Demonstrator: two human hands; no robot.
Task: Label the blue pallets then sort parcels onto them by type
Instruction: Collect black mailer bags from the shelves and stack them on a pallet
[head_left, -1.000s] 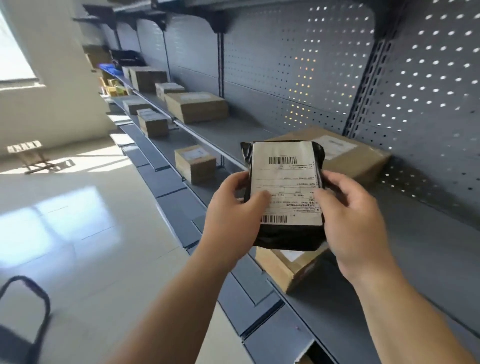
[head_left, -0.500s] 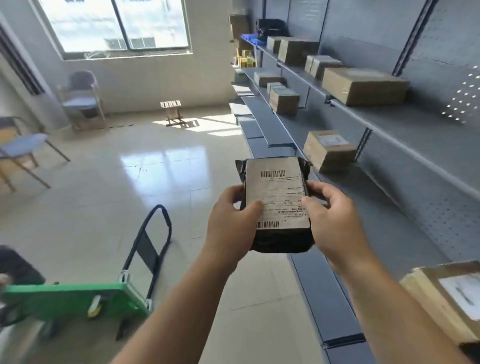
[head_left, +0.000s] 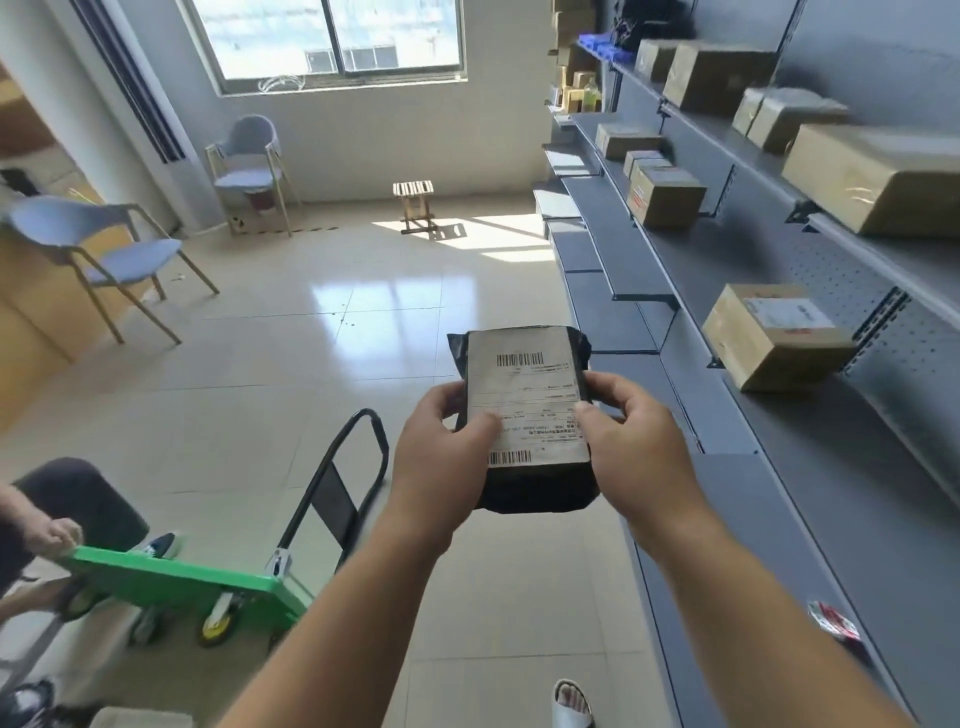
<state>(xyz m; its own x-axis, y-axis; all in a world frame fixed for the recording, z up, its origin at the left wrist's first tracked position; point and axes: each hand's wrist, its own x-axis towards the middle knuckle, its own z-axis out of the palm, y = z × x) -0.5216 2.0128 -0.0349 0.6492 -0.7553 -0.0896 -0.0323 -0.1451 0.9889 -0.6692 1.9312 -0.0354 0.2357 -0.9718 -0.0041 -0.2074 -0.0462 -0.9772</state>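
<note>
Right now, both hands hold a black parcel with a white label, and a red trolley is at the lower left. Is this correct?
Not quite. The head view shows the trolley is green, not red. The rest is right: the left hand and right hand hold the black parcel with a white label.

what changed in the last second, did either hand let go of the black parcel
Neither let go. The person turned left, away from the grey metal shelving, carrying the black plastic mailer bag with the white label out over the tiled floor. A green platform trolley came into view. The left hand and right hand grip the bag's sides as before.
</note>
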